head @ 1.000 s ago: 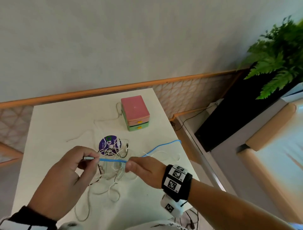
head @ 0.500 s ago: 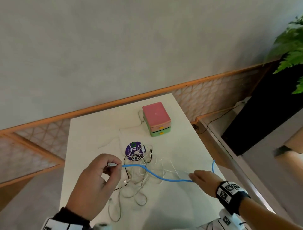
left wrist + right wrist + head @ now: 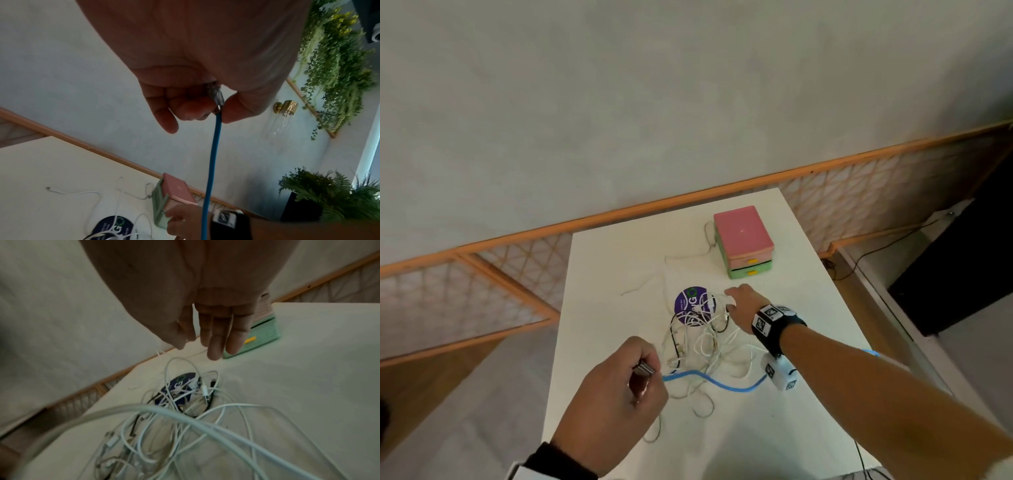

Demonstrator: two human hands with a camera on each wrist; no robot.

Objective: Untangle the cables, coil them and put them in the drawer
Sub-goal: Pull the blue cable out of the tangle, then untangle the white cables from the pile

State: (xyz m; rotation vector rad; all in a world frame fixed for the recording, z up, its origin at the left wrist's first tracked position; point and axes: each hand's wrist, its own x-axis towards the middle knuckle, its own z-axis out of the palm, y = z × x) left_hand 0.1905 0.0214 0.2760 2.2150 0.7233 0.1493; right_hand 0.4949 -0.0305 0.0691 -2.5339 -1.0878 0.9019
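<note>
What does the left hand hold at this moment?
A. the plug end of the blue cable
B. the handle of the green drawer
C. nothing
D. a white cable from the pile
A: in the left wrist view the left hand pinches the metal plug of the blue cable, which runs down from its fingers.

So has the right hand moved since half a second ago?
Yes. The right hand let go of the blue cable and went forward over the tangle, nearer the drawer box.

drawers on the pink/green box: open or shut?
Both shut. On the drawer box, the pink and green fronts with yellow handles sit flush, nothing pulled out. Right hand hovers short of it.
</note>
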